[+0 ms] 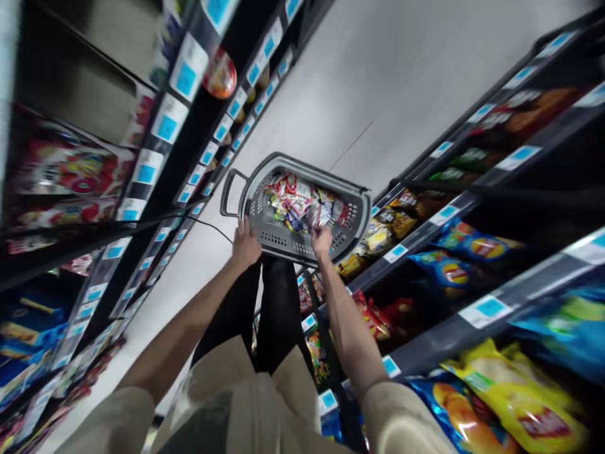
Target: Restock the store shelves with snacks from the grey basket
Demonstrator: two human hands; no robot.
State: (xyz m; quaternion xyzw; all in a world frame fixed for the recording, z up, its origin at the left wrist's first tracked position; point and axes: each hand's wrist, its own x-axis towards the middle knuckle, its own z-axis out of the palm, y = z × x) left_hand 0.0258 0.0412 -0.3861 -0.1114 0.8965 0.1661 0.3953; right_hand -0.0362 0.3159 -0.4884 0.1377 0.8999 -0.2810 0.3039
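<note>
A grey shopping basket (278, 238) with slotted walls hangs in front of my legs, its black handle (229, 192) folded out to the left. Several small snack packets (293, 195), mostly red, white and yellow, lie jumbled inside. My left hand (246, 244) is closed on the basket's near left rim. Reaching over the near rim into the basket, my right hand (322, 241) has its fingers pinched together on a small, blurred packet (316, 215). That packet's kind is too blurred to make out.
Shelves with price tags (166, 126) run close along the left, holding bagged snacks (80, 167). The right-hand shelves carry chip bags, one yellow (524, 391) and one blue (444, 271). Pale floor (401, 75) stretches between them. A thin black cable (208, 224) crosses at left.
</note>
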